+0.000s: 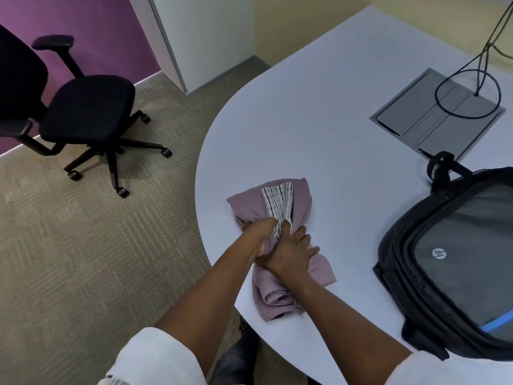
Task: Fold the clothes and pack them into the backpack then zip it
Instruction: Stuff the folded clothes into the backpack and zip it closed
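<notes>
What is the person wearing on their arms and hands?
White sleeves, pushed up so the forearms are bare. The left sleeve and right sleeve show at the bottom. The left hand and right hand wear no gloves, rings or watch.

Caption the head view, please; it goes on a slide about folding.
Both hands, left and right, gather a mauve garment on the table beside the backpack.
</notes>
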{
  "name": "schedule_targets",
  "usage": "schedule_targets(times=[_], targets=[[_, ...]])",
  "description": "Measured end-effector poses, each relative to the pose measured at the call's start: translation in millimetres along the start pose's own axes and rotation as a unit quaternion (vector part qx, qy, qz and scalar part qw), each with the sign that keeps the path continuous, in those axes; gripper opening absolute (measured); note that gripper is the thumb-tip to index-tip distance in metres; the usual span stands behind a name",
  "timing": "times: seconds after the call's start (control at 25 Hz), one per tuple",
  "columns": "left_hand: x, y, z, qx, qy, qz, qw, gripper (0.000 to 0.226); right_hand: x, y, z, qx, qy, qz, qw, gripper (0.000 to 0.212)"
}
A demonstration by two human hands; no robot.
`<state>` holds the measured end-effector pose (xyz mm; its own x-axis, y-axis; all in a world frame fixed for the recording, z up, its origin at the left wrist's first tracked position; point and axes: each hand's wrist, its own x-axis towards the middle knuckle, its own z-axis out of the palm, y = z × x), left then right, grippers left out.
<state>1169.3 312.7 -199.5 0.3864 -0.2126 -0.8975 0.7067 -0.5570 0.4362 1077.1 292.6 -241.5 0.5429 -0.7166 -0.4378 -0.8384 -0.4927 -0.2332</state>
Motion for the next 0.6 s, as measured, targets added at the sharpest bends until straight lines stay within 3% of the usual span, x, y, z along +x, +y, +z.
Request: schedule_targets(times=[0.12,0.28,0.48,0.6], targets=[[-0.9,2.9,-11.1,0.117,0.013,-0.011,0.993,0.064,2.6,5.0,5.5,0.017,0.06,-0.009,0.998,0.099],[0.1,6.3,-23.3,0.233,-0.044,-0.033,0.971,0.073,4.3,9.6,6.1,0.024,0.08,-0.006,0.996,0.085],[0.8,5.3,-35.7,0.255,-0.079,0.021,0.963,0.057,0.7,9.9,-5.3,0.044,0.071,0.012,0.996,0.067],[-0.4,3.9,-39.8,0.269,-0.061,0.091,0.957,0.065,-7.8,15.3,-10.5,0.066,0.094,0.031,0.993,0.067]])
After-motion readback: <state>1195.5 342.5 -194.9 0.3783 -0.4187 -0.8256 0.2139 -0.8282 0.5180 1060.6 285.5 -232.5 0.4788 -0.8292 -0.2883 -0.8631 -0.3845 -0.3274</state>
